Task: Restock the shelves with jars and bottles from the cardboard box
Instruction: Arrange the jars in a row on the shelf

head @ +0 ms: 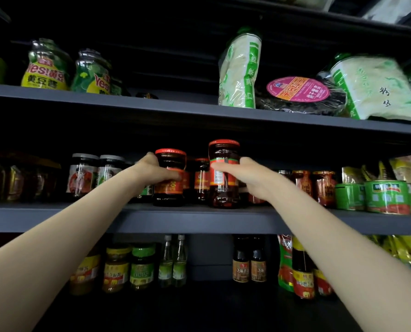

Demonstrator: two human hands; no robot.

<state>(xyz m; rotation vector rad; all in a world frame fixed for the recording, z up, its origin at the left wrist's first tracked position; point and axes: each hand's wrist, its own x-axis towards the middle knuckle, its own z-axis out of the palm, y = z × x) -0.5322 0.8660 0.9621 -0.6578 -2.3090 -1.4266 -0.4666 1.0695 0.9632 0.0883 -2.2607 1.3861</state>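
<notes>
Two dark chili-sauce jars with red lids stand at the front of the middle shelf (199, 220). My left hand (152, 172) grips the shorter left jar (169, 161) round its labelled body. My right hand (247, 177) grips the taller right jar (223, 154), thumb across its label. Both jar bases rest on or just above the shelf board; I cannot tell which. A third red-lidded jar (201, 178) stands behind, between the two. The cardboard box is out of view.
On the middle shelf, grey-lidded jars (84, 173) stand to the left, small red jars (324, 185) and green cans (388, 196) to the right. The top shelf carries yellow-labelled bottles (44, 68) and noodle packets (240, 68). Sauce jars and bottles (142, 267) fill the bottom shelf.
</notes>
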